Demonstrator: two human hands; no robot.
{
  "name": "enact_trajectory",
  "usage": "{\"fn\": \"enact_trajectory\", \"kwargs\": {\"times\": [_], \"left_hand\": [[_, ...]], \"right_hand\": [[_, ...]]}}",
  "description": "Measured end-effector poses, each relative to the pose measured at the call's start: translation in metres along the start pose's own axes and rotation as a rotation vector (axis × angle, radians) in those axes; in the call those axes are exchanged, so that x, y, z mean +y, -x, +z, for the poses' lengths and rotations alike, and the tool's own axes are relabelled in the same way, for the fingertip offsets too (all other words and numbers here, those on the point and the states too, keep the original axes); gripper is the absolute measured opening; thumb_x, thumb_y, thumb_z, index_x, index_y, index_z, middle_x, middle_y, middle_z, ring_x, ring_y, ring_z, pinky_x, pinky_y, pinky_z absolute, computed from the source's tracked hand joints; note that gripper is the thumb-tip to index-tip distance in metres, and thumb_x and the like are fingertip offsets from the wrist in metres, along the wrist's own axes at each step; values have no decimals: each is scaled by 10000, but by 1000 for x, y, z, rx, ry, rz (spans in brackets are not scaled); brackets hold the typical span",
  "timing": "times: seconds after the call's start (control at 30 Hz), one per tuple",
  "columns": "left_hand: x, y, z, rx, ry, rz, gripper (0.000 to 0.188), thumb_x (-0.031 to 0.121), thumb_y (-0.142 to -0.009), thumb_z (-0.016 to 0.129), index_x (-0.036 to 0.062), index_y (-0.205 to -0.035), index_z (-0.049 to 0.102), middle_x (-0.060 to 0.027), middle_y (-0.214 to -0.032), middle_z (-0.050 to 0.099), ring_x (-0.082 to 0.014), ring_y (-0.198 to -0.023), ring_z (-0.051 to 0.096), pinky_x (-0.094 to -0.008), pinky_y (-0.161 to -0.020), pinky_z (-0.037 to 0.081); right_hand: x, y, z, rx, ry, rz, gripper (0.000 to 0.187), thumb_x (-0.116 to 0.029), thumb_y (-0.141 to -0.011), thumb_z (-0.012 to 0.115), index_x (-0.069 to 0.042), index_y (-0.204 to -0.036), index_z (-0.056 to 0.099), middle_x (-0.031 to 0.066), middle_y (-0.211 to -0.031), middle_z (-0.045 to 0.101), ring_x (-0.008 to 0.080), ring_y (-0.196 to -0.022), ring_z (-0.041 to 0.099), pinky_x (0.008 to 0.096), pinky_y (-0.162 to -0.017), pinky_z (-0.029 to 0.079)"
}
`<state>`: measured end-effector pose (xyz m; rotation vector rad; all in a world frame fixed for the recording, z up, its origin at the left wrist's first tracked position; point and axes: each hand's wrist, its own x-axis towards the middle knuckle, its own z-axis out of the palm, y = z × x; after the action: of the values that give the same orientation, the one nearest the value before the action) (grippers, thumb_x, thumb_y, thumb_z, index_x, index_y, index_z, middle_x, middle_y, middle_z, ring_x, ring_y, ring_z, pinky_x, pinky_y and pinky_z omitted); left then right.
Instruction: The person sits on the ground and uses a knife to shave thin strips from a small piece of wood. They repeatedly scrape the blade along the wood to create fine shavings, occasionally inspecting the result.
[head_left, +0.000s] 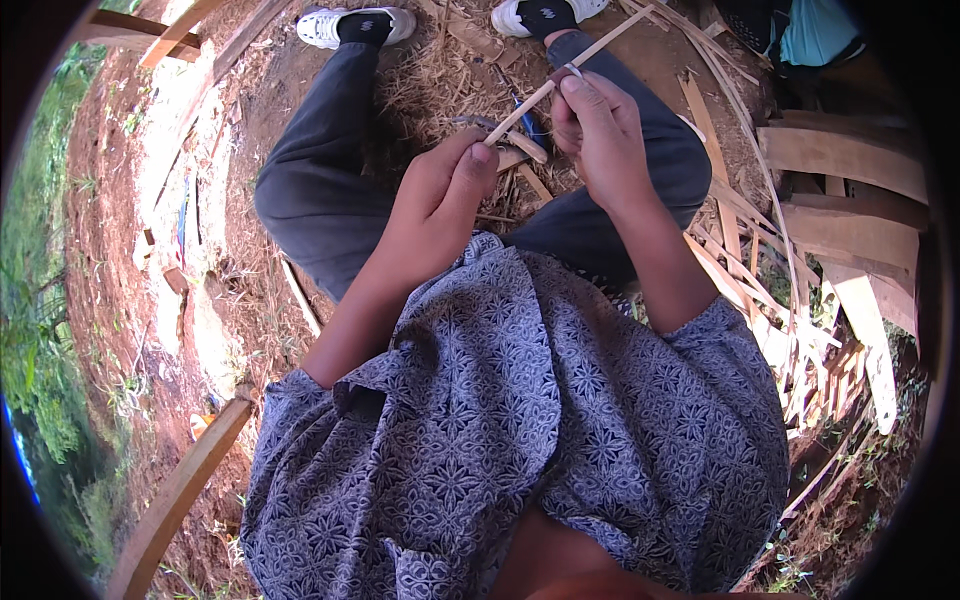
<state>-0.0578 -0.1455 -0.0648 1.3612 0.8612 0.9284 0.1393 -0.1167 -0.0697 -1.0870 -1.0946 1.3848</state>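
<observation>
A thin, pale wooden stick point(610, 40) slants up to the right between my hands. Closed around its lower end is my left hand point(440, 190), thumb lying along the top. My right hand point(603, 135) pinches a small brown piece point(562, 76) with a pale, shiny edge against the stick, partway along it. Fingers hide most of that piece, so I cannot tell its exact kind. Below the stick, on the ground between my legs, lies a tool with a wooden handle point(527, 146). A blue object point(530, 122) lies beside it.
Wood shavings point(430, 95) cover the soil between my shoes. Long wood strips and offcuts point(735, 240) lie at the right, near curved planks point(850, 160). A timber beam point(180, 500) stands at the lower left. Green plants point(45, 350) grow along the left edge.
</observation>
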Motion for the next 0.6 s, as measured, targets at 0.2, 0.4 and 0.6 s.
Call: {"fn": "enact_trajectory", "kwargs": {"times": [0.2, 0.4, 0.6], "left_hand": [[5, -4, 10, 30, 50, -74, 355, 271, -1068, 372, 64, -790, 449, 34, -664, 395, -47, -588, 329, -236, -534, 282], [12, -4, 9, 47, 16, -32, 363, 261, -1064, 373, 62, -771, 453, 37, -654, 396, -46, -585, 337, -238, -533, 283], [14, -13, 5, -41, 9, -72, 354, 262, -1067, 387, 51, -798, 479, 37, -670, 401, -52, -602, 343, -244, -549, 288]], "right_hand": [[5, 27, 36, -59, 121, -74, 298, -230, -1011, 498, -2, -873, 631, -23, -624, 535, 56, -578, 476, 236, -546, 378], [-10, 7, 12, -7, 157, -96, 251, -206, -1011, 490, -8, -906, 604, -40, -657, 449, 39, -544, 357, 223, -481, 275], [-2, 12, 7, -13, 320, -119, 273, -202, -989, 517, 7, -862, 638, -20, -652, 520, 47, -585, 442, 242, -539, 365]]}}
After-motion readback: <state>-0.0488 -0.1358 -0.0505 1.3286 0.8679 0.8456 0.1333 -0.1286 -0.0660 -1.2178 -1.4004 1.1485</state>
